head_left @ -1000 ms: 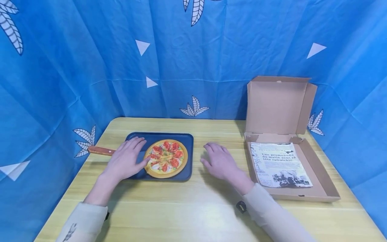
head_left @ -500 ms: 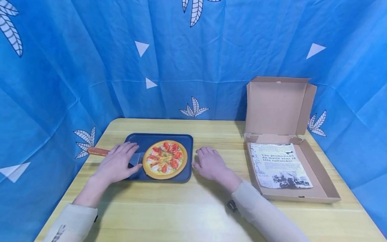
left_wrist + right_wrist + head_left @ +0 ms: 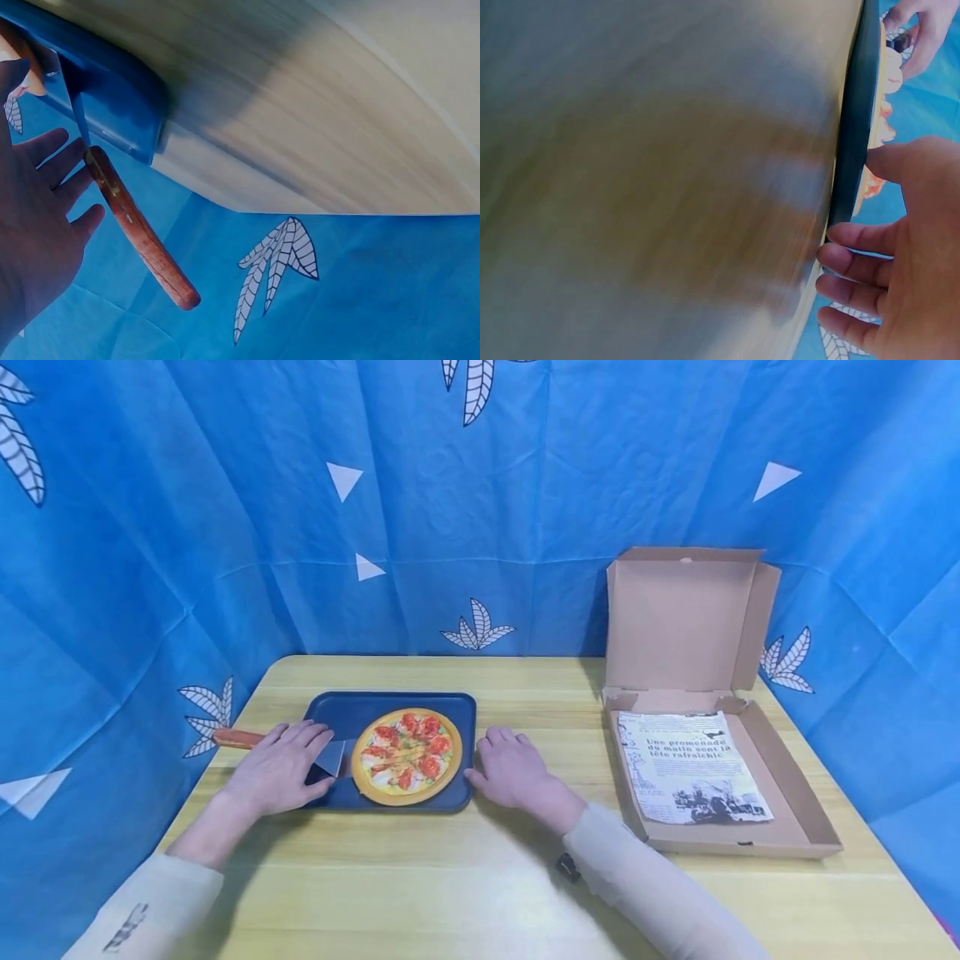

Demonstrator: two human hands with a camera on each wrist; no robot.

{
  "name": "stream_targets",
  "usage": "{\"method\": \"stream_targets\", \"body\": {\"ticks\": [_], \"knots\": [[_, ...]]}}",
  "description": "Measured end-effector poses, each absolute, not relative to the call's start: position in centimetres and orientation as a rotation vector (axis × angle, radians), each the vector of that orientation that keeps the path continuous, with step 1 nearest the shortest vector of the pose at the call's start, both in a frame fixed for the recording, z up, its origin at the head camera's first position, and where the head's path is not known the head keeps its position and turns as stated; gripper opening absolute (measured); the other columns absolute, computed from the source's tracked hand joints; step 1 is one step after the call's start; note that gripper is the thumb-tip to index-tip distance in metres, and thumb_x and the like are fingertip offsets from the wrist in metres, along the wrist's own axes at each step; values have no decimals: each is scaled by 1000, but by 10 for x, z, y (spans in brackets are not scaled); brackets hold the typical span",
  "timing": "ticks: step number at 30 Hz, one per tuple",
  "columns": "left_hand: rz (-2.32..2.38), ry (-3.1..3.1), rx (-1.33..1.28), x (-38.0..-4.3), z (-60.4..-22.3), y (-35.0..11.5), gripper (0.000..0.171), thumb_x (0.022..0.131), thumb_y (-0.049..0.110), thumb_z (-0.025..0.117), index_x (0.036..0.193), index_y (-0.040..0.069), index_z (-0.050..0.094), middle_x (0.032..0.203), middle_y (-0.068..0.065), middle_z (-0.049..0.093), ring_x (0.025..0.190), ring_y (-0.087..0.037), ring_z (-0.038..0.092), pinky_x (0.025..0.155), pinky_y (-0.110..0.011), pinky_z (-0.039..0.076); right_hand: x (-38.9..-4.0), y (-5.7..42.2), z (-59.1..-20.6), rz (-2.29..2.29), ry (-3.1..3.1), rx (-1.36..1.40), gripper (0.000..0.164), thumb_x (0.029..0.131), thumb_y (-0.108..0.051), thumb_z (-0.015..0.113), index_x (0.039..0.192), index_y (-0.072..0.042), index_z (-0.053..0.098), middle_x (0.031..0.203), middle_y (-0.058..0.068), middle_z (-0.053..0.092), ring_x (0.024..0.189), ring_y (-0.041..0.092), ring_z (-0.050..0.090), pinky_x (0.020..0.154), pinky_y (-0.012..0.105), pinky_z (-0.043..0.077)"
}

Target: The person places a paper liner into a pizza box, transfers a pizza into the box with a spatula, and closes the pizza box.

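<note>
Backdrop: blue cloth (image 3: 450, 485) with white leaves and triangles, beyond both hands' fingertips.
Surface: wood-grain table (image 3: 420, 893), beneath the fingers.
Left hand (image 3: 266, 777): fingers spread and relaxed, gripping nothing; over the spatula, contact not clear.
Right hand (image 3: 517, 768): fingers loosely bent, not closed around anything; thumb at the tray's near rim, fingertips just beside its edge.
Spatula (image 3: 142, 229): one, wooden handle; under the left fingers, blade on the tray and pointing to the pizza.
Tray (image 3: 345, 714): one, dark blue, between the two sets of fingers.
Pizza (image 3: 407, 757): one, on the tray, between left fingertips and right thumb.
Box (image 3: 795, 785): cardboard, well apart from the right fingers, outward.
Printed paper (image 3: 682, 768): inside the box.
Progress, as judged: early; box opened and lined, spatula not taken up, pizza not lifted.
</note>
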State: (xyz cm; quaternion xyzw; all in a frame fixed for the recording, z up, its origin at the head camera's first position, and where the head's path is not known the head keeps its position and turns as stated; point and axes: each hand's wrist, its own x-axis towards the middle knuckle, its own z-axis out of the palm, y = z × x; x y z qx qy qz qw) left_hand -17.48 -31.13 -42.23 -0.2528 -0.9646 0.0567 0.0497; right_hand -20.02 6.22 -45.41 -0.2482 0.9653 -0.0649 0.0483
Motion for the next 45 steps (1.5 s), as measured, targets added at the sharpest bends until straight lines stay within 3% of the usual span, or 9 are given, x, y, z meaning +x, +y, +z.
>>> {"method": "stream_targets", "body": {"ticks": [22,33,38,41,45], "knots": [[447,-2982,-763,-189,-417,-344,73,90,52,72,136,-5,62,139,-26,60,132,-45,53,113,-65,37,-201,53,-458,-139,2932,-796,50,105,-45,52,131,-2,60,122,11,61,117,27,55,103,45,47],[368,-2965,-826,-197,-421,-358,62,94,47,70,128,-4,65,128,-24,66,123,-43,61,107,-62,45,-199,52,-456,-132,2904,-791,49,106,-43,51,132,-2,59,123,12,60,119,27,54,106,47,46],[346,-2912,-869,-201,-424,-362,48,98,49,67,110,3,69,104,-14,69,101,-35,67,95,-55,52,-198,51,-453,-106,2887,-784,49,107,-42,50,132,-1,58,123,12,59,119,27,53,108,47,46],[351,-2899,-894,-204,-426,-364,39,99,49,66,93,11,63,85,-3,59,80,-25,61,77,-47,53,-198,50,-452,-85,2881,-786,49,107,-42,50,132,-1,58,122,11,58,118,27,53,107,46,46],[356,-2907,-909,-208,-428,-366,39,100,50,64,84,16,53,76,4,48,69,-18,52,65,-41,47,-197,49,-452,-62,2881,-792,49,107,-42,49,132,0,58,121,11,58,117,27,53,107,46,46]]}}
